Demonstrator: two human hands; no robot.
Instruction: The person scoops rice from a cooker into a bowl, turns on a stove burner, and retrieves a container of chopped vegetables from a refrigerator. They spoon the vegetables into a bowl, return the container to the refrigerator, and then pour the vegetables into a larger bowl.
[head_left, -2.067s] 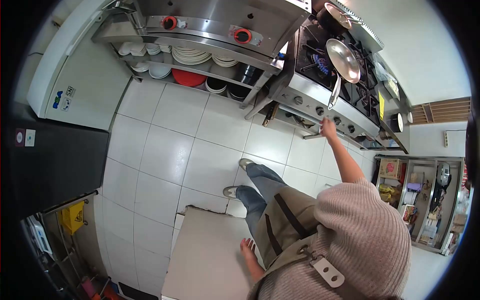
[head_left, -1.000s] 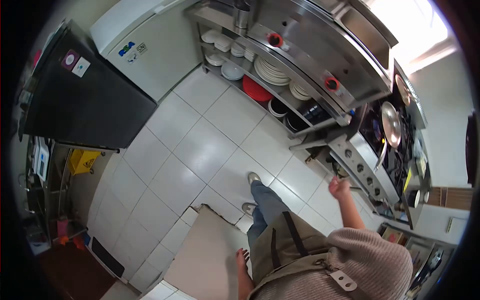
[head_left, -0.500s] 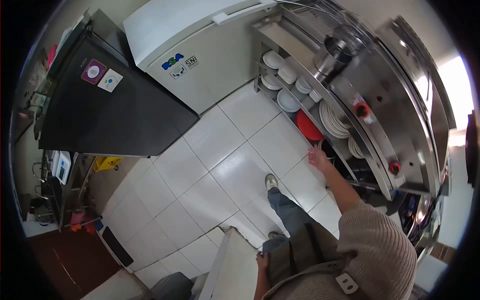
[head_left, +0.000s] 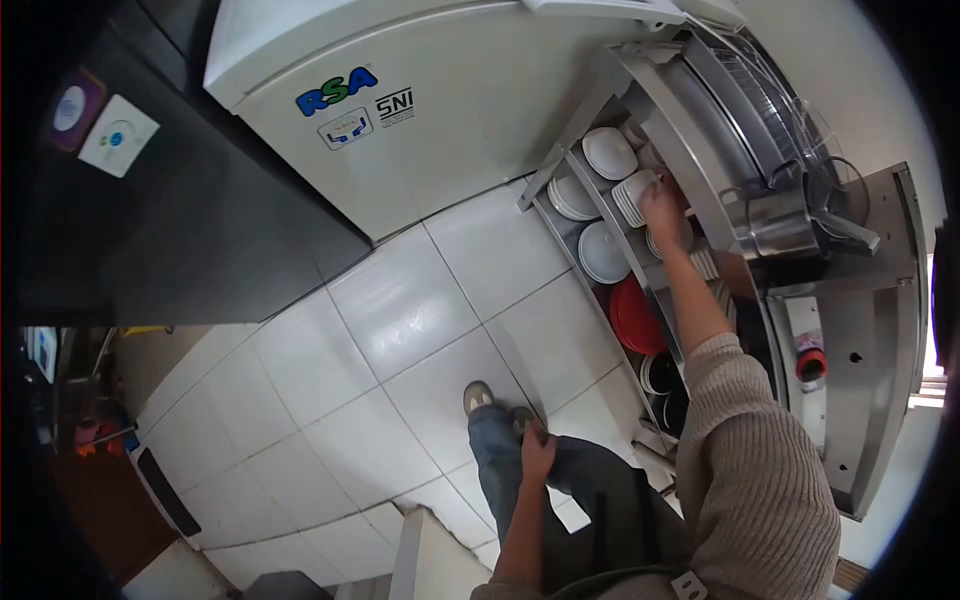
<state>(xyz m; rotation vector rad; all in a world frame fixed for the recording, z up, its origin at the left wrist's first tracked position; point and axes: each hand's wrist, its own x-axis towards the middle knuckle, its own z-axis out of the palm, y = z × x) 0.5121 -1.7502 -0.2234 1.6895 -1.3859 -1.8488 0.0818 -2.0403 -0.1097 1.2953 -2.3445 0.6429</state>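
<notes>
My right hand (head_left: 664, 212) reaches into the steel shelf rack (head_left: 640, 250), its fingers at the inner edge of a stack of small white square dishes (head_left: 630, 198). It touches or nearly touches them; the fingertips are partly hidden, so a grip cannot be made out. Beside that stack sits a white bowl (head_left: 609, 154). On the level below are round white plates (head_left: 604, 252) and a red round plate (head_left: 634, 318). My left hand (head_left: 538, 455) hangs low in front of my legs, fingers curled together with nothing visible in them.
A white chest freezer (head_left: 440, 130) stands against the rack's far end, with a dark fridge (head_left: 200, 210) to its left. A steel pot (head_left: 775, 225) rests on top of the rack. A low wall end (head_left: 440, 560) rises from the tiled floor (head_left: 420, 330) near me.
I have come nearer the freezer and rack. My right hand has gone from beside the rack to inside it, at the white dishes. My left hand has swung forward.
</notes>
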